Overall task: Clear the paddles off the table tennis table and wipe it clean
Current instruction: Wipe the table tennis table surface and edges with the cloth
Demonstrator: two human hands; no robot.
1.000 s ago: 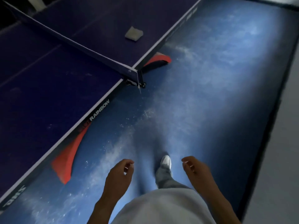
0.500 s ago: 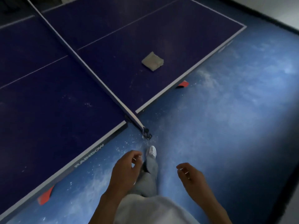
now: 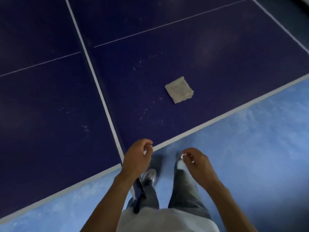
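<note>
The person stood at the long side of the dark blue desk (image 3: 50,114), right at the end of the net (image 3: 100,91), whose white top band ran away from them across the surface. A folded, pale grey cloth (image 3: 179,90) lay flat on the desk to the right of the net, near the white-edged side closest to the person and well apart from both hands. Small pale specks dotted the blue surface around the cloth and on the other side of the net.

The left hand (image 3: 137,158) hung over the corner where the net met the desk edge, its fingers loosely curled and holding nothing. The right hand (image 3: 195,163) hung over the blue floor (image 3: 250,148) just beside the desk edge, its fingers also loosely curled; a pale shoe showed behind the fingertips, and the hand appeared to grasp nothing. Neither hand touched the desk.

Below the left wrist the dark net clamp (image 3: 138,198) stuck out past the desk edge. The grey trousers (image 3: 184,190), the other light shoe (image 3: 149,175) and a pale shirt (image 3: 167,220) filled the lower middle of the view.
</note>
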